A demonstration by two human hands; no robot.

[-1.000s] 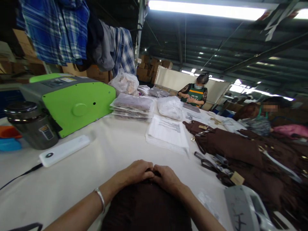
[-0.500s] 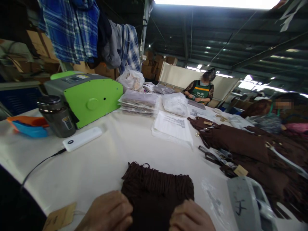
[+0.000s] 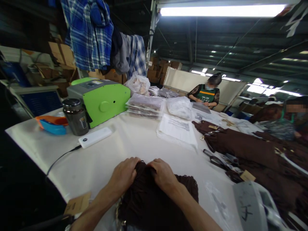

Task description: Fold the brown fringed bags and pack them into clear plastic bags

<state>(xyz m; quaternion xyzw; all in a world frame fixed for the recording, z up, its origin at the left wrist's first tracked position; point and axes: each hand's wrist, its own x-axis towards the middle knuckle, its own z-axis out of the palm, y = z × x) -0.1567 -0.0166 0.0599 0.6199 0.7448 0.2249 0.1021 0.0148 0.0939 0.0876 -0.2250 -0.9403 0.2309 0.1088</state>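
Observation:
A dark brown fringed bag [image 3: 158, 202] lies on the white table close in front of me, its fringe at the far edge and metal hardware along its left side. My left hand [image 3: 125, 173] is closed on the fringe at the far left corner. A little to the right, my right hand [image 3: 161, 175] grips the same far edge with curled fingers, and its forearm crosses over the bag. The fingertips of both hands are partly hidden in the dark material. A brown paper tag [image 3: 78, 204] rests left of the bag, partly behind my left forearm.
A grey device [image 3: 249, 205] stands to the right, near scissors [image 3: 213, 157] and piled brown bags [image 3: 250, 144]. Ahead are printed plastic bags [image 3: 176, 131] and a green machine [image 3: 108, 102]. A tumbler [image 3: 75, 118] and white power bank [image 3: 95, 137] sit left. A co-worker [image 3: 205, 93] works beyond.
Both hands have moved forward from the bag's sides to its far fringed edge and closer together, gripping it there. The view has shifted, so the surroundings appear further right.

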